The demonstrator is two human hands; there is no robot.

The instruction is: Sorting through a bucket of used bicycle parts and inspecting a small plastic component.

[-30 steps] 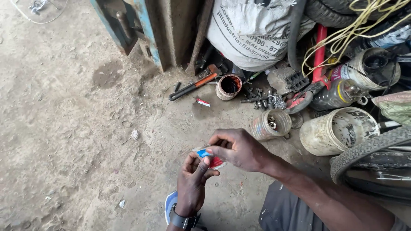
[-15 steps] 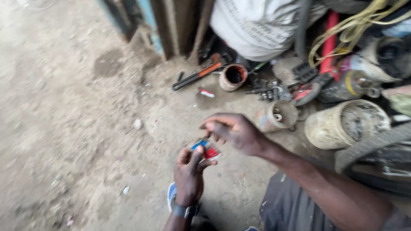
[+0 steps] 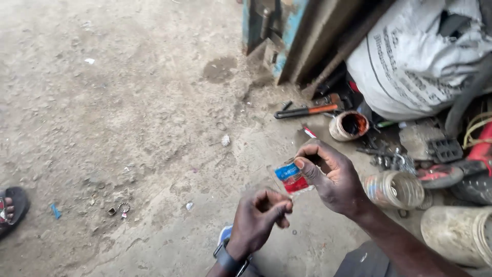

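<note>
Two bare hands work low over the dusty concrete floor (image 3: 128,102), which fills far more of the view than a moment ago, since the head has swung left. The white woven sack (image 3: 415,66), central before, now sits at the upper right, cut off by the frame. A sandalled foot (image 3: 11,208) has come in at the left edge. The right hand (image 3: 333,177) pinches a small clear plastic packet with a blue and red label (image 3: 290,178) between thumb and forefinger. The left hand (image 3: 259,220), which gripped the packet before, has let go and hangs just below it, fingers curled on nothing. The packet's contents are too small to tell.
</note>
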